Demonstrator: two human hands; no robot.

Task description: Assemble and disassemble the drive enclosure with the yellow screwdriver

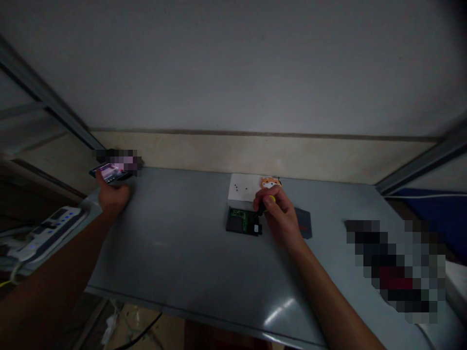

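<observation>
My left hand (111,194) is at the far left, its index finger stretched out onto the lit screen of a phone (108,171). My right hand (275,209) is closed around a screwdriver with a yellow cap (270,198), above the right end of an opened device (242,221). Green circuit board and black parts show in the device, which lies flat on the table. Behind it is a white sheet (239,187) with several tiny dark pieces. An orange and white animal-face item (270,182) sits behind my right hand. The screwdriver's tip is hard to make out.
A grey flat plate (304,223) lies right of the device, partly behind my right wrist. A white power strip (54,231) with cables stands at the left edge of the grey table (175,253). Blurred-out items lie at the right. A wall rises behind the table.
</observation>
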